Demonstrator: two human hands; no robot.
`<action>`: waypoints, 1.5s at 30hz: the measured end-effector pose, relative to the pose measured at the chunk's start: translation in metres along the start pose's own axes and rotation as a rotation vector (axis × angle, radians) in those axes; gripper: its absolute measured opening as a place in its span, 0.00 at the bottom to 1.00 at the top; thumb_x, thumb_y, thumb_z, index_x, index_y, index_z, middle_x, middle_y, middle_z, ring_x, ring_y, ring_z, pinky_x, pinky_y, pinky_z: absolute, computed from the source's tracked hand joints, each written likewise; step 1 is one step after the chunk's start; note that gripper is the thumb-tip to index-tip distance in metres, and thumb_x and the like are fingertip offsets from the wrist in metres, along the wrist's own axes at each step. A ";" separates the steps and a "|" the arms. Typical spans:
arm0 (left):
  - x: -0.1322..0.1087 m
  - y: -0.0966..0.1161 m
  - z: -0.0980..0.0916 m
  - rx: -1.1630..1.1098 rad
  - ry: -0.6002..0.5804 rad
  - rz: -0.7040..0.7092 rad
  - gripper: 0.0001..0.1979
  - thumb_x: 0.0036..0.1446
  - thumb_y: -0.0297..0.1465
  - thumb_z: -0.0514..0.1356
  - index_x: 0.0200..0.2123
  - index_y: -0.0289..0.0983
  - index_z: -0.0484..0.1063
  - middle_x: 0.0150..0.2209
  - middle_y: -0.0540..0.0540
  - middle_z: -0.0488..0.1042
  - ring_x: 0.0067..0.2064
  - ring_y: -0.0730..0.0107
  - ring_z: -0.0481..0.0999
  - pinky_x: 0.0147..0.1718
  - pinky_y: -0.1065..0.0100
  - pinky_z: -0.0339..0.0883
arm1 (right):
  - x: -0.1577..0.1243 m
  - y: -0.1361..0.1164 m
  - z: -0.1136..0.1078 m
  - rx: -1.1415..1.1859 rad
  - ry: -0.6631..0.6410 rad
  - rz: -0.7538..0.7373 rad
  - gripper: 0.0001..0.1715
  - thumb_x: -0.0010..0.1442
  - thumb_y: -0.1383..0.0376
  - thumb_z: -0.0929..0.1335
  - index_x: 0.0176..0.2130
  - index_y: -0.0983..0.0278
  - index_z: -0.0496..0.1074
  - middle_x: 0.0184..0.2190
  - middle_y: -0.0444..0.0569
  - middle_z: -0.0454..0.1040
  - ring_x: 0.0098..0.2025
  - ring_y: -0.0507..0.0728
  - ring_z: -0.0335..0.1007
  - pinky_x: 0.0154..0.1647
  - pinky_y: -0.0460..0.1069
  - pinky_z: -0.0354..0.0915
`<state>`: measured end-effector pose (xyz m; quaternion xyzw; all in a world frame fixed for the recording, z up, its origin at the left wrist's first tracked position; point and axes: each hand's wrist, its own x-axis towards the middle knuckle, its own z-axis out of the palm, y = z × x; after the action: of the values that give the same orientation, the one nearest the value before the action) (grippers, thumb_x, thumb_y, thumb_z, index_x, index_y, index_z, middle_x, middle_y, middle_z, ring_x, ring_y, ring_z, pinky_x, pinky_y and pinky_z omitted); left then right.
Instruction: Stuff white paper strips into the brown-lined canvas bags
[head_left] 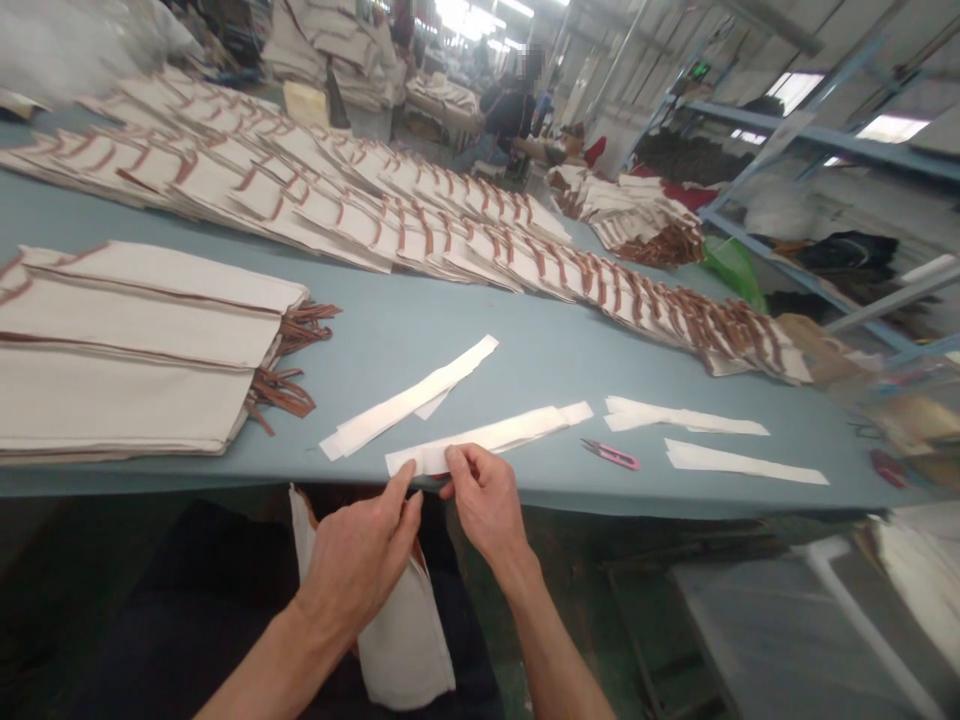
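Note:
A stack of white strips [510, 430] lies at the near edge of the blue-green table, its left end under my fingers. My right hand [486, 495] pinches the strips between thumb and curled index finger. My left hand [360, 550] rests its index fingertip on the strips' left end, its thumb just below. Its other fingers are hidden and appear closed around a cream fabric piece [405, 635] with a brown edge, which hangs over my lap. Another pile of white strips [412, 395] lies just beyond, and pink thread snips [611, 454] lie to the right.
Large cream fabric pieces with brown ties [142, 345] are stacked at left. Overlapping rows of brown-trimmed cream pieces [420, 235] cross the table's far side. Two more strip piles [746, 462] lie at right. Blue shelving [795, 120] and a person [510, 110] are in the background.

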<state>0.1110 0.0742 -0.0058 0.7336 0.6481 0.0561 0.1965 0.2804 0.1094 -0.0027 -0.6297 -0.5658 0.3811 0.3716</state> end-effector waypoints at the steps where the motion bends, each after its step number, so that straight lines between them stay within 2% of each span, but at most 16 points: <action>1: 0.000 0.002 -0.002 0.023 -0.017 -0.023 0.26 0.79 0.32 0.55 0.74 0.32 0.72 0.40 0.34 0.92 0.44 0.34 0.93 0.40 0.48 0.84 | 0.001 0.002 -0.001 -0.006 0.013 0.004 0.25 0.73 0.49 0.64 0.31 0.60 0.76 0.21 0.45 0.78 0.27 0.58 0.76 0.34 0.50 0.63; 4: -0.002 0.009 -0.006 0.074 -0.055 -0.072 0.28 0.81 0.33 0.53 0.78 0.31 0.65 0.42 0.34 0.92 0.46 0.38 0.93 0.43 0.49 0.84 | 0.001 0.005 -0.003 -0.015 0.035 0.011 0.25 0.75 0.50 0.63 0.33 0.59 0.76 0.21 0.44 0.79 0.27 0.58 0.77 0.34 0.50 0.64; 7: 0.001 0.018 -0.008 0.106 -0.103 -0.062 0.31 0.81 0.34 0.53 0.81 0.33 0.57 0.44 0.36 0.92 0.46 0.42 0.93 0.45 0.51 0.85 | 0.001 0.007 0.000 -0.036 0.043 0.003 0.24 0.75 0.51 0.63 0.31 0.58 0.73 0.21 0.44 0.78 0.27 0.58 0.76 0.34 0.50 0.63; 12: 0.014 0.029 -0.010 0.159 -0.162 -0.006 0.31 0.80 0.30 0.50 0.81 0.30 0.58 0.40 0.30 0.91 0.45 0.33 0.92 0.45 0.44 0.85 | 0.003 0.004 -0.007 -0.088 0.093 -0.024 0.21 0.75 0.53 0.63 0.30 0.56 0.69 0.21 0.42 0.76 0.27 0.59 0.74 0.34 0.51 0.62; 14: 0.018 0.029 -0.009 0.189 -0.183 0.000 0.31 0.81 0.29 0.48 0.82 0.29 0.56 0.38 0.29 0.90 0.43 0.31 0.92 0.45 0.40 0.85 | 0.010 0.005 -0.023 -0.105 0.133 -0.036 0.20 0.75 0.55 0.63 0.31 0.55 0.68 0.21 0.41 0.75 0.27 0.59 0.73 0.34 0.51 0.61; 16: 0.019 0.024 -0.007 0.231 -0.225 0.000 0.32 0.81 0.29 0.46 0.83 0.31 0.49 0.37 0.31 0.90 0.43 0.31 0.92 0.45 0.38 0.84 | 0.022 0.007 -0.047 -0.103 0.200 -0.039 0.19 0.75 0.57 0.64 0.30 0.55 0.67 0.20 0.40 0.74 0.28 0.59 0.72 0.35 0.51 0.60; 18: 0.018 0.018 -0.004 0.248 -0.250 0.012 0.33 0.82 0.29 0.44 0.84 0.32 0.43 0.37 0.33 0.90 0.43 0.33 0.92 0.45 0.38 0.84 | 0.039 0.011 -0.078 -0.075 0.289 -0.028 0.20 0.75 0.60 0.65 0.29 0.55 0.65 0.20 0.39 0.71 0.29 0.58 0.70 0.36 0.51 0.62; 21: 0.016 0.006 0.004 0.205 -0.205 0.075 0.33 0.82 0.30 0.42 0.84 0.30 0.43 0.35 0.35 0.90 0.40 0.34 0.92 0.41 0.42 0.84 | 0.072 0.021 -0.127 0.014 0.397 0.011 0.24 0.78 0.61 0.67 0.28 0.58 0.66 0.20 0.39 0.69 0.28 0.56 0.68 0.36 0.50 0.65; 23: 0.015 -0.002 0.011 0.175 -0.157 0.124 0.33 0.82 0.32 0.41 0.84 0.29 0.44 0.33 0.35 0.89 0.37 0.35 0.92 0.36 0.47 0.83 | 0.095 0.028 -0.155 0.110 0.432 0.057 0.20 0.79 0.56 0.70 0.35 0.62 0.73 0.27 0.39 0.74 0.28 0.53 0.71 0.35 0.49 0.71; 26: 0.015 -0.011 0.021 0.147 -0.119 0.150 0.34 0.81 0.33 0.41 0.84 0.30 0.44 0.30 0.37 0.89 0.35 0.37 0.92 0.33 0.53 0.80 | 0.126 0.038 -0.185 0.280 0.478 0.144 0.17 0.78 0.53 0.73 0.52 0.65 0.78 0.45 0.48 0.81 0.39 0.56 0.80 0.41 0.53 0.80; 29: 0.016 -0.017 0.029 0.147 -0.101 0.140 0.35 0.80 0.34 0.44 0.85 0.33 0.44 0.29 0.38 0.88 0.34 0.36 0.92 0.34 0.52 0.80 | 0.149 0.045 -0.204 0.454 0.523 0.221 0.20 0.77 0.56 0.74 0.61 0.64 0.77 0.56 0.54 0.80 0.50 0.61 0.82 0.50 0.58 0.82; 33: 0.018 -0.018 0.034 0.159 -0.091 0.148 0.35 0.80 0.34 0.43 0.84 0.30 0.46 0.27 0.37 0.87 0.32 0.34 0.91 0.32 0.49 0.81 | 0.165 0.047 -0.222 0.636 0.577 0.260 0.22 0.77 0.56 0.74 0.63 0.63 0.76 0.61 0.55 0.79 0.55 0.64 0.81 0.55 0.62 0.81; 37: 0.017 -0.014 0.029 0.133 -0.080 0.167 0.35 0.79 0.33 0.43 0.84 0.28 0.47 0.28 0.35 0.88 0.32 0.34 0.91 0.31 0.50 0.80 | 0.171 0.035 -0.241 0.711 0.632 0.260 0.22 0.77 0.56 0.74 0.64 0.63 0.76 0.61 0.56 0.78 0.56 0.64 0.81 0.56 0.62 0.81; 41: 0.016 -0.006 0.023 0.139 -0.107 0.140 0.34 0.79 0.32 0.42 0.83 0.27 0.49 0.31 0.33 0.89 0.34 0.34 0.92 0.32 0.50 0.81 | 0.167 0.010 -0.258 0.692 0.663 0.214 0.21 0.77 0.56 0.74 0.63 0.63 0.76 0.59 0.55 0.79 0.53 0.63 0.82 0.53 0.60 0.82; 45: 0.019 -0.003 0.023 0.138 -0.078 0.092 0.34 0.80 0.32 0.39 0.83 0.27 0.49 0.31 0.34 0.89 0.35 0.34 0.92 0.34 0.49 0.81 | 0.146 -0.019 -0.254 0.630 0.615 0.122 0.19 0.77 0.56 0.74 0.59 0.64 0.77 0.53 0.52 0.81 0.46 0.59 0.82 0.46 0.56 0.82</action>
<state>0.1188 0.0879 -0.0314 0.7759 0.6081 -0.0084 0.1678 0.5113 0.2473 0.1154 -0.6021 -0.2472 0.3510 0.6732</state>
